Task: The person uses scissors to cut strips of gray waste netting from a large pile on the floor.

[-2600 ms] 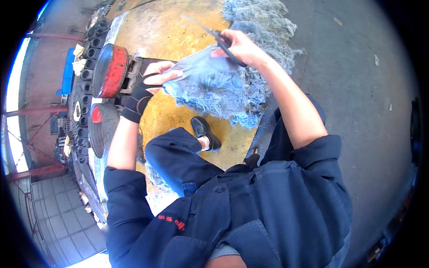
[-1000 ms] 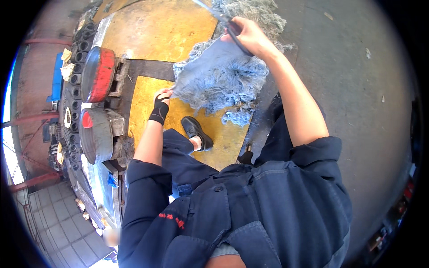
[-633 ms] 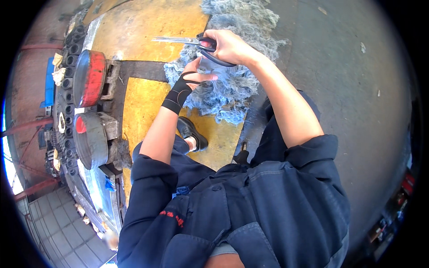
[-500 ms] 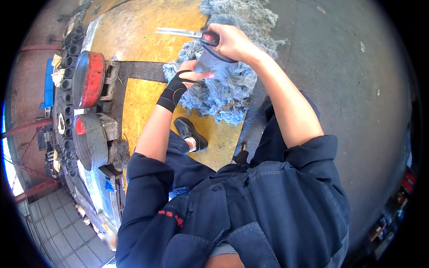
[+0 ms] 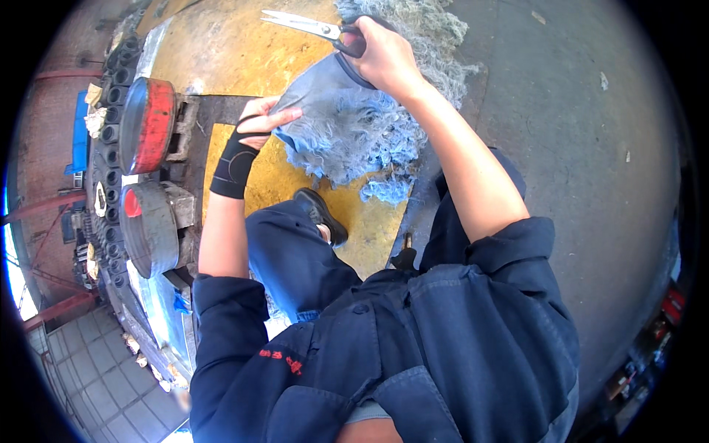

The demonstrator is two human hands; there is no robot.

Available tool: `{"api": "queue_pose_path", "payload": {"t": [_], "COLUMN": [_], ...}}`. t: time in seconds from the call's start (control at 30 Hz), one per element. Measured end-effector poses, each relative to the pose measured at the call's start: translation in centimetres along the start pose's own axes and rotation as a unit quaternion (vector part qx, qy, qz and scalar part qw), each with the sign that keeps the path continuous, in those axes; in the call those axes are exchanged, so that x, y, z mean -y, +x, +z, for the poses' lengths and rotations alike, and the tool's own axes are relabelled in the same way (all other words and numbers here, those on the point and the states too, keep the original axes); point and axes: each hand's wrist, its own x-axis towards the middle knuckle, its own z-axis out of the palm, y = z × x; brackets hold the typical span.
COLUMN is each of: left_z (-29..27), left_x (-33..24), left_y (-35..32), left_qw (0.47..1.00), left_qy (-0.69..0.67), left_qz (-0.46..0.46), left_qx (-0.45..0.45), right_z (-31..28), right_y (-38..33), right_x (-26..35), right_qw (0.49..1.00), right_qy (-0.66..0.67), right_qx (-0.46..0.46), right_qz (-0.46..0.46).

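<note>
My right hand (image 5: 385, 57) grips the black handles of a pair of scissors (image 5: 319, 29), blades apart and pointing left over the yellow floor. My left hand (image 5: 260, 122), with a black wrist wrap, pinches the edge of a blue-grey piece of cloth (image 5: 317, 92) stretched between both hands. Frayed blue threads (image 5: 354, 144) hang from the cloth's lower side. A pile of grey frayed cloth (image 5: 421, 37) lies behind my right hand.
A machine with two round metal drums, one red-faced (image 5: 148, 125) and one grey (image 5: 148, 229), stands at the left with a row of black rollers (image 5: 111, 111). My black shoe (image 5: 321, 214) rests on the yellow-painted floor (image 5: 221, 52). Grey concrete floor (image 5: 591, 148) spreads to the right.
The cloth went from hanging off my raised right hand to being held taut by both hands. The scissors have come up over its top edge, blades open.
</note>
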Motion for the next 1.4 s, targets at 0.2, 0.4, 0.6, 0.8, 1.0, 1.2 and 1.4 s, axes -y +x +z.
{"api": "queue_pose_path", "payload": {"t": [0.2, 0.4, 0.6, 0.8, 1.0, 1.2, 1.4], "left_z": [2.3, 4.1, 5.5, 5.1, 3.2, 1.8, 1.1], "left_x": [3.0, 4.9, 6.2, 2.5, 3.1, 4.6, 5.5], "left_y": [-0.8, -0.1, 1.5, 0.0, -0.8, -1.7, -2.2], "left_qw": [0.975, 0.983, 0.988, 0.984, 0.965, 0.943, 0.946], "left_qy": [-0.222, -0.182, -0.109, -0.170, -0.251, -0.329, -0.321], "left_qz": [-0.003, -0.024, 0.082, -0.042, -0.078, -0.039, -0.023], "left_qx": [-0.003, -0.001, -0.068, -0.037, -0.024, -0.036, -0.043], "right_z": [2.1, 2.5, 3.8, 3.9, 2.9, 3.1, 3.4], "right_y": [-0.7, -0.5, -0.5, -0.7, -1.7, -6.2, -9.4], "right_x": [-0.9, 0.1, -0.1, -0.7, -0.2, 1.5, 1.9], "right_qw": [0.996, 0.960, 0.937, 0.971, 0.979, 0.820, 0.738], "right_qy": [0.027, 0.140, 0.254, 0.071, 0.012, 0.175, 0.238], "right_qx": [0.052, 0.167, 0.162, 0.154, 0.153, 0.405, 0.515], "right_qz": [0.064, 0.178, 0.176, 0.167, 0.134, 0.364, 0.365]}}
